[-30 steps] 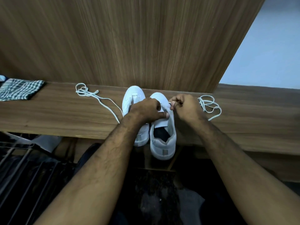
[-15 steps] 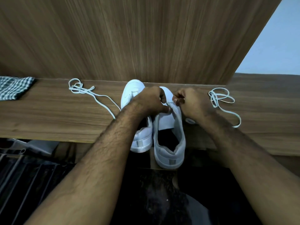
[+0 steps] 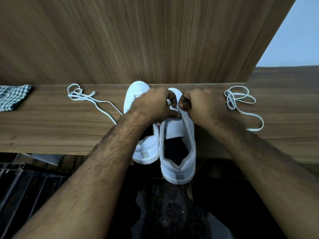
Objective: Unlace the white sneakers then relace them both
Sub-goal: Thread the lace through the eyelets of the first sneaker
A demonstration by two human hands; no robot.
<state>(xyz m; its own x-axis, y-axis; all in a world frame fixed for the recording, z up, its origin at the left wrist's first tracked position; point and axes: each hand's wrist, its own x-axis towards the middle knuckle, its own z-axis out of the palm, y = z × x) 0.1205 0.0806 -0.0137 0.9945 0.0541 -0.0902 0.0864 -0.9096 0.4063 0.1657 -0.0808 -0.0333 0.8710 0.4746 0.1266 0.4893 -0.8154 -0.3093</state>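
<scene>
Head view, items listed left to right.

Checked cloth [image 3: 13,97]: folded, at the far left of the wooden shelf [image 3: 51,131].

Left loose lace [image 3: 82,97]: white, bunched near the back panel, one tail trailing toward the sneakers. Fully out of its shoe.

Left sneaker [image 3: 136,95]: white, on the shelf, toe to the back panel, heel just past the front edge. Long axis runs front to back. Partly covered by the left forearm.

Left hand [image 3: 153,106]: fingers curled, thumb and fingertips pinching the left eyelet edge of the right sneaker near the top of its tongue.

Right sneaker [image 3: 177,152]: white, touching the left one, toe away from the person, heel overhanging the shelf edge more than a second ago, when it sat further back. Long axis front to back, parallel to its neighbour. No lace visible in it; tongue exposed.

Right hand [image 3: 198,106]: fingers curled, gripping the right eyelet edge opposite the left hand. Whether it also holds a lace end cannot be told.

Right loose lace [image 3: 240,102]: white, coiled, lying apart from the right hand.

Change noted: the right sneaker has been drawn toward the person, both hands keeping their hold on its upper. Judgement: unlacing looks complete for both; relacing of the right sneaker appears about to begin, neither lace threaded.
</scene>
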